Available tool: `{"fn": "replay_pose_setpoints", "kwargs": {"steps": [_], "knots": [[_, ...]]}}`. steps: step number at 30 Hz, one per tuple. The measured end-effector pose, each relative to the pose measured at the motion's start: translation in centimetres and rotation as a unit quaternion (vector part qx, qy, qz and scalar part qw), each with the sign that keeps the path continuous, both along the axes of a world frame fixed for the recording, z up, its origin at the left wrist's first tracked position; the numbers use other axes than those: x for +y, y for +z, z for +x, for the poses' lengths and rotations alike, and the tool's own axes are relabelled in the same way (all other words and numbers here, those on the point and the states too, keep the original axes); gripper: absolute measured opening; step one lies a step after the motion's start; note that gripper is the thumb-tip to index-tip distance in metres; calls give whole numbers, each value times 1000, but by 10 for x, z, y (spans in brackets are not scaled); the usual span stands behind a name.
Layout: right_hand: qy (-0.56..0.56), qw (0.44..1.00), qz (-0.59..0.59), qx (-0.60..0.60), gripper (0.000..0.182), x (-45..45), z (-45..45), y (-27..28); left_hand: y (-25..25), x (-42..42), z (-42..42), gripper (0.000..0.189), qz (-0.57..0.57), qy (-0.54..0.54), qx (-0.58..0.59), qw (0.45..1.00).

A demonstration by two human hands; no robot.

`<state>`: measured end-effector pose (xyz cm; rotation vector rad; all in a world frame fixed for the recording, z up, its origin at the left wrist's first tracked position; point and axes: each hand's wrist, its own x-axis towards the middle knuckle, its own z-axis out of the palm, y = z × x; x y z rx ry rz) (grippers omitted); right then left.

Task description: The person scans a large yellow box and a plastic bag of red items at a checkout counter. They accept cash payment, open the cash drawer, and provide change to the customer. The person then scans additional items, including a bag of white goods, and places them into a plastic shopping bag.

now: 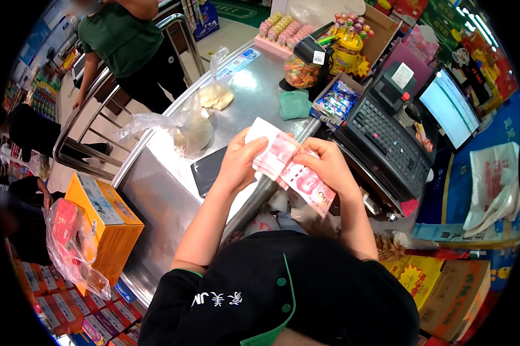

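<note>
Both hands are over the near edge of the metal checkout counter (160, 194). My left hand (241, 156) pinches a pale pink banknote (273, 149), its thumb lying on top. My right hand (327, 163) grips a red 100-yuan banknote (308, 185) that slants down to the right. The two notes overlap between my hands; how many are stacked there I cannot tell. A dark flat tray or scale plate (209, 171) lies just left of my left hand. Beyond it are two knotted clear plastic bags (195, 134) with pale contents.
A black cash-register keyboard (387, 142) and a lit monitor (450, 108) stand on the right. Candy jars (302, 71), a candy box (337, 101) and a green cloth (295, 104) occupy the far counter. An orange carton (108, 229) stands left. A person in green (121, 39) is beyond the metal railing (186, 26).
</note>
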<state>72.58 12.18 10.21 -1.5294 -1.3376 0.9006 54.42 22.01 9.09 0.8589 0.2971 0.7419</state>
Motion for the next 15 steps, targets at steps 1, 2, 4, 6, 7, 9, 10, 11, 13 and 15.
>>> {"fn": "replay_pose_setpoints", "kwargs": {"steps": [1, 2, 4, 6, 7, 9, 10, 11, 13, 15], "knots": [[-40, 995, 22, -89, 13, 1, 1, -3, 7, 0, 0, 24, 27, 4, 1, 1000], [-79, 980, 44, -176, 13, 2, 2, -8, 10, 0, -4, 25, 84, 10, 32, 996], [-139, 957, 80, -243, 8, 5, 6, -10, 28, -9, -9, 16, 337, -17, 170, 926], [-188, 958, 154, -150, 5, 8, 10, -8, 25, -17, -6, 7, 580, -8, 178, 795], [-211, 953, 191, -101, 5, 10, 14, -7, 19, -22, 1, 5, 693, 13, 120, 711], [-219, 950, 221, -27, 5, 14, 20, 2, 13, -32, 8, 14, 706, -6, 156, 691], [-207, 948, 241, -30, 6, 16, 25, 0, 11, -33, 10, 20, 667, 4, 154, 729], [-195, 945, 260, -34, 7, 17, 29, -2, 11, -33, 12, 29, 624, 13, 151, 766], [-149, 958, 247, -15, 8, 17, 28, -2, 7, -31, 10, 29, 445, 28, 95, 890], [-127, 963, 238, -19, 9, 17, 27, -3, -8, -19, 17, 22, 348, 100, 118, 925]]}}
